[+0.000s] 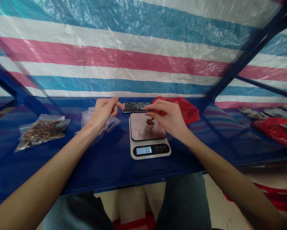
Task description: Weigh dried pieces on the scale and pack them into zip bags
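A white kitchen scale [135, 153] with a steel plate stands on the blue shelf, its display reading 0.0. On the plate sits a small cup [149, 127] with brown pieces at its mouth. Over the cup, my right hand [170, 115] has thumb and fingers closed in a pinch on a small brown piece [150, 121]; its exact kind is unclear. My left hand [105, 111] is behind and left of the scale, index finger stretched out to the left end of a phone [135, 107] lying flat. The other left fingers are curled, with nothing visible in them.
Clear zip bags [113, 124] lie under and beside my left wrist. Farther left are filled zip bags of brown pieces [44, 132]. A red plastic bag [187, 110] lies behind my right hand. Blue frame posts [229, 73] and a striped tarp [124, 57] bound the shelf.
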### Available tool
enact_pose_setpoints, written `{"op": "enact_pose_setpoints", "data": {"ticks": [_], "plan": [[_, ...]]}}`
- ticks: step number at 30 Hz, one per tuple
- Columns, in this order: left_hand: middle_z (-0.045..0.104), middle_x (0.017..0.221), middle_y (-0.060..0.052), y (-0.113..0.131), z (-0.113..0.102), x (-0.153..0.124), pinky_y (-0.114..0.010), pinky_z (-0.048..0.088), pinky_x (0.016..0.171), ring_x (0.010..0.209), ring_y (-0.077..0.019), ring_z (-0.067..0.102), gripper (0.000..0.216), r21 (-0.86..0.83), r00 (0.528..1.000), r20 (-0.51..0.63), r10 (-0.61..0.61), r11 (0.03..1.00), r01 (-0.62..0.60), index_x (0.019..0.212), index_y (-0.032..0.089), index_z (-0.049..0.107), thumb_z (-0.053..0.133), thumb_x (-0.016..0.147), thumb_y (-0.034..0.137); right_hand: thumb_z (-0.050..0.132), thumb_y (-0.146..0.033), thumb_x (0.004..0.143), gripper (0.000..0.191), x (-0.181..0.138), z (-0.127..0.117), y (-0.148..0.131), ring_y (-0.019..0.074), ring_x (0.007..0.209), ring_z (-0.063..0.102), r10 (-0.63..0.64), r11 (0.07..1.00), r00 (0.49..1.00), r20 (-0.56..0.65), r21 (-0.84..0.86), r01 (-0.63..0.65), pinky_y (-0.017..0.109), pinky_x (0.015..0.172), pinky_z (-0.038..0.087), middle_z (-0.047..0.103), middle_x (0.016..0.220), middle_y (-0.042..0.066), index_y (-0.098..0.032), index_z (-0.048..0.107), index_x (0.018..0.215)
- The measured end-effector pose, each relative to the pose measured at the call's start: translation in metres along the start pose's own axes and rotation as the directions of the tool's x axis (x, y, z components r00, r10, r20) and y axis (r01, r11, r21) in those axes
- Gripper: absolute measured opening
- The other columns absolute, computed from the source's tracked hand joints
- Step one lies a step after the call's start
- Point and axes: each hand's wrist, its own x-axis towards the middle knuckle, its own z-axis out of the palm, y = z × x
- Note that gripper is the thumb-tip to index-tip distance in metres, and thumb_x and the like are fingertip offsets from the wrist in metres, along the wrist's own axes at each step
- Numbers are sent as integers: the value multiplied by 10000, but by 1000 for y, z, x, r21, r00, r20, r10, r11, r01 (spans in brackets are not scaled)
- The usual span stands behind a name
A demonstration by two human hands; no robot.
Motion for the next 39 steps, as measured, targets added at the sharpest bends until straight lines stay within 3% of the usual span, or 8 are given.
{"op": "enact_pose_setpoints", "data": {"ticks": [5,8,12,20,24,29,34,39], "plan": [[501,495,9,11,5,-7,-288,402,608,525,-132,475,462,172,988,116,97,978,-116,667,178,724,541,992,451,791,-296,889,131,0,-11,12,193,763,658,81,995,991,-103,64,-75,337,697,523,776,924,29,-272,849,1003],[720,802,-23,15,13,-12,-306,467,721,762,-179,642,282,238,941,294,167,941,-242,969,193,781,675,928,451,805,-316,876,151,0,-14,19,195,775,674,129,983,983,-132,146,-110,342,708,543,785,963,41,-257,850,1008],[752,1222,-73,11,31,-19,-408,497,976,1150,-270,656,566,264,866,454,210,897,-356,1269,225,700,873,772,434,808,-316,872,164,-1,-13,25,188,781,678,151,975,980,-133,181,-125,331,701,542,787,969,42,-249,849,1016],[778,1100,-62,6,59,-24,-460,490,1022,1117,-276,648,298,279,809,522,270,843,-461,1095,234,759,840,832,350,801,-313,876,161,-1,-12,31,173,773,675,136,978,983,-124,177,-113,310,683,531,789,968,36,-239,844,1012],[777,1098,-54,19,40,-19,-405,509,996,1062,-249,673,279,319,862,438,255,853,-414,1100,227,766,795,842,331,808,-325,877,167,-3,-13,32,178,777,683,141,975,982,-127,192,-115,316,695,538,785,963,37,-247,848,1020],[771,1039,-39,21,-19,-5,-335,529,912,927,-208,687,306,458,915,380,135,832,-312,1087,216,758,780,819,360,803,-343,879,171,-7,-13,37,180,767,681,151,972,981,-123,196,-125,325,691,550,777,939,26,-257,846,1020],[769,939,-33,5,-48,3,-262,528,691,740,-171,681,295,497,807,570,-151,846,-193,1044,219,735,778,796,373,800,-322,876,150,-7,-16,43,182,795,702,157,975,978,-137,181,-131,320,710,565,798,966,21,-258,845,1004],[759,923,-22,0,-45,1,-241,518,705,755,-160,676,277,466,712,674,-198,861,-202,999,230,728,795,783,390,800,-307,873,153,-6,-18,45,192,831,714,150,977,976,-156,174,-122,333,748,573,805,987,28,-253,846,1008]]}}
